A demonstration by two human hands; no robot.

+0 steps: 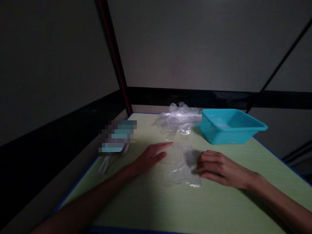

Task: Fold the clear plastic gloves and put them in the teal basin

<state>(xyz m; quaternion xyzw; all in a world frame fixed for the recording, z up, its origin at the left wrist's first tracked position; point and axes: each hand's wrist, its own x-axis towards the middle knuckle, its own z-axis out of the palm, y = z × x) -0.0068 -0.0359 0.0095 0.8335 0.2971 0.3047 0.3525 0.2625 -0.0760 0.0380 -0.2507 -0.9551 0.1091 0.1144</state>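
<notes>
A clear plastic disposable glove (179,165) lies spread flat on the table in front of me. My left hand (153,157) is at its left edge, open, with the fingers stretched out and the thumb apart. Whether those fingertips touch the plastic is hard to see. On the opposite side, my right hand (216,166) hovers by the glove's right edge with its fingers loosely bent and the thumb below them. It casts a shadow on the glove, and I see nothing held in it.
A pile of clear plastic gloves (179,118) lies at the far side of the pale green table (136,204). Right of it stands a turquoise basin (226,135). A pixelated object with a white strap (104,165) is at the left edge. Walls rise behind and left.
</notes>
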